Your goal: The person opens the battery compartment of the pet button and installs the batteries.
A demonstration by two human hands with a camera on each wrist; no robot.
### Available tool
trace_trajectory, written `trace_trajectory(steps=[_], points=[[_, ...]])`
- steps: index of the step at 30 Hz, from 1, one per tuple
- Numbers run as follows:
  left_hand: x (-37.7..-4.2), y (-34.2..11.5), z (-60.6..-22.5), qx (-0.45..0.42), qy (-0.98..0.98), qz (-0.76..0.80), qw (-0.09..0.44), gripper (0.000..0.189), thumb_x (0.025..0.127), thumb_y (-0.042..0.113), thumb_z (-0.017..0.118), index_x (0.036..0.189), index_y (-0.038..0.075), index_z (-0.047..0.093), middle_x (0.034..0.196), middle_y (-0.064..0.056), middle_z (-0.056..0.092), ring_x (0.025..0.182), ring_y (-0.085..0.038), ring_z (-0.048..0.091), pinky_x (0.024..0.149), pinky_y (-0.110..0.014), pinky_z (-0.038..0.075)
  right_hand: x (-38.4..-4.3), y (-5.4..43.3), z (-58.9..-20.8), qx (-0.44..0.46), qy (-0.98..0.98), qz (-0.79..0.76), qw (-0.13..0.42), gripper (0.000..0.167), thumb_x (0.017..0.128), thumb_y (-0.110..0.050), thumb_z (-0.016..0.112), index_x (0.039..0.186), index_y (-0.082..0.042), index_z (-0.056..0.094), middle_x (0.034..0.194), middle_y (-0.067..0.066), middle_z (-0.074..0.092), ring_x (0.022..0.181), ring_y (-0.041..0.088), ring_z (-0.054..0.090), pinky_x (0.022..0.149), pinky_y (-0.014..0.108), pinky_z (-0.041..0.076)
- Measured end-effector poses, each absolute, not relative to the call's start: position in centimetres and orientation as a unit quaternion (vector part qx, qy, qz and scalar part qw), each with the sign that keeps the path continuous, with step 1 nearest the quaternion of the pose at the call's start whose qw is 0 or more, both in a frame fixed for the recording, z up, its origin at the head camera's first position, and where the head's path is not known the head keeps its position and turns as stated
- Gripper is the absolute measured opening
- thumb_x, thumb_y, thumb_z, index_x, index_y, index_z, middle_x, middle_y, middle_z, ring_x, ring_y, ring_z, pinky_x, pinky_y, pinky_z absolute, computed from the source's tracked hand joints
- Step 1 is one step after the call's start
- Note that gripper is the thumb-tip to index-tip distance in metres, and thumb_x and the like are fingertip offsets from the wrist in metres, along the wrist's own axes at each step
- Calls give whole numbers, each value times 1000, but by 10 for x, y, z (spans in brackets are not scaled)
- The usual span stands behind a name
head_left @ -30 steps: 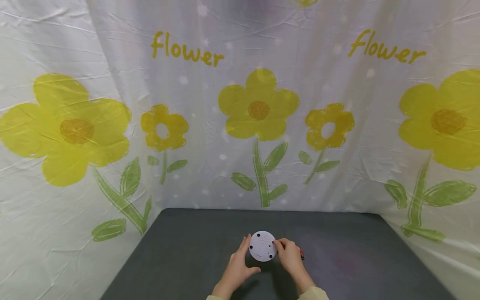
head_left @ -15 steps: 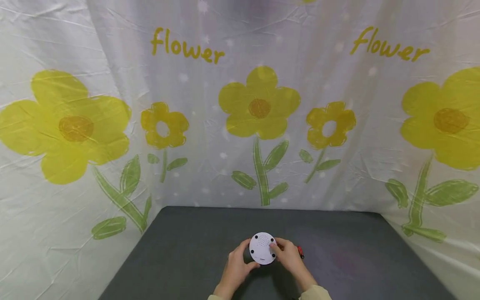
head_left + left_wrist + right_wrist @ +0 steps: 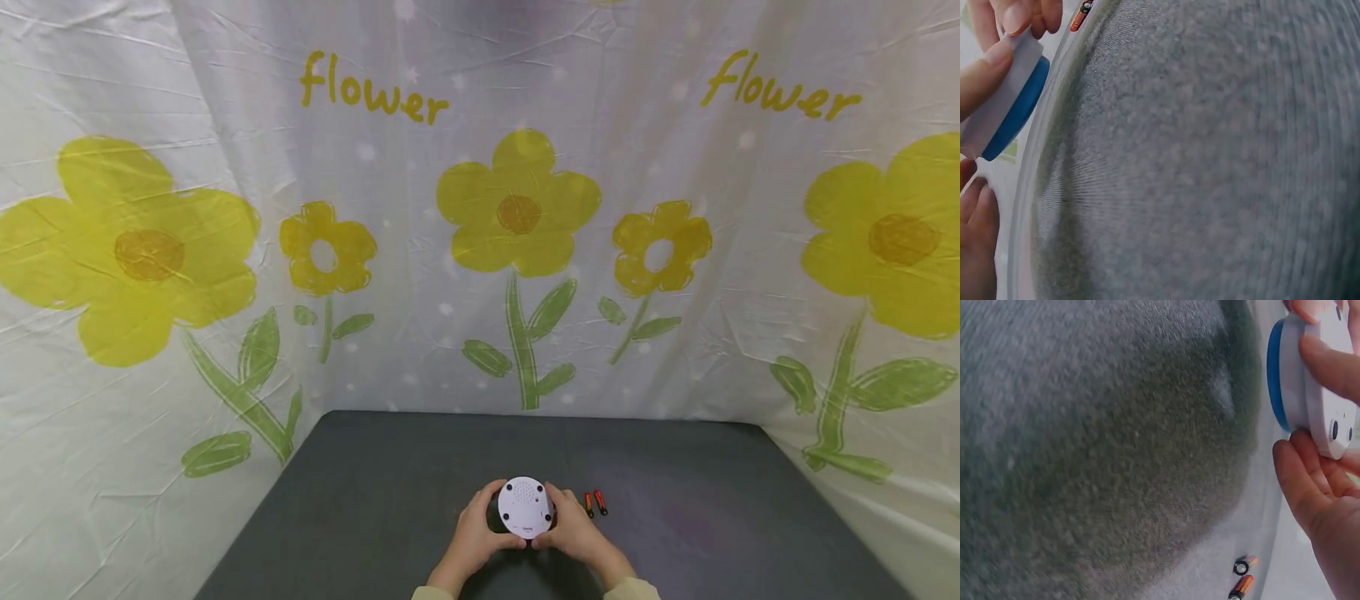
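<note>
Both my hands hold a round white device (image 3: 525, 508) with small black feet and a patch of pinholes on its flat side, which faces my head. My left hand (image 3: 474, 527) grips its left edge and my right hand (image 3: 576, 532) its right edge, with the thumbs close together at the near rim. In the left wrist view, a blue layer (image 3: 1019, 112) shows on the device's opposite side. The right wrist view also has this blue rim, with fingers (image 3: 1304, 481) at the white edge. Part of the rim is hidden behind the fingers.
Two small red-and-black batteries (image 3: 601, 502) lie on the dark grey table (image 3: 405, 467), just right of my right hand. A white curtain (image 3: 405, 333) printed with yellow flowers stands behind the table and along its sides.
My right hand has moved from the device's face to its right edge, and the left thumb has come in to the near rim. The device has shifted slightly nearer; both batteries now show.
</note>
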State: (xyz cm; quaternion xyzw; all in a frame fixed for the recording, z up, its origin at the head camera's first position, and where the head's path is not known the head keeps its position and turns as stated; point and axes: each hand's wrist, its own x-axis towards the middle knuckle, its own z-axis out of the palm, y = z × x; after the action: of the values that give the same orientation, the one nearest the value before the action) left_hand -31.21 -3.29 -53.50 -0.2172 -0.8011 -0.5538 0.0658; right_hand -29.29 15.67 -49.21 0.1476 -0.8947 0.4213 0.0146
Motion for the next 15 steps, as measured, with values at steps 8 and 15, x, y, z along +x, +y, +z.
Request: trace_trajectory(steps=[8,15], points=[[-313,-31,-547,-232,-719,-654,-33,96,61,3,85,140,-4,32,137,-27,38,123,-36,40,91,-31,43,-291,156,-498,143,-909,391,18,85,58,-7,86,123,23,40,101,24,49,90,34,50,84,54,41],[-317,-28,-552,-233,-719,-655,-26,102,59,4,86,142,-3,28,139,-23,38,124,-31,40,90,-29,44,-292,155,-498,137,-911,388,19,85,58,-6,86,123,23,39,102,27,49,93,36,51,86,54,40]])
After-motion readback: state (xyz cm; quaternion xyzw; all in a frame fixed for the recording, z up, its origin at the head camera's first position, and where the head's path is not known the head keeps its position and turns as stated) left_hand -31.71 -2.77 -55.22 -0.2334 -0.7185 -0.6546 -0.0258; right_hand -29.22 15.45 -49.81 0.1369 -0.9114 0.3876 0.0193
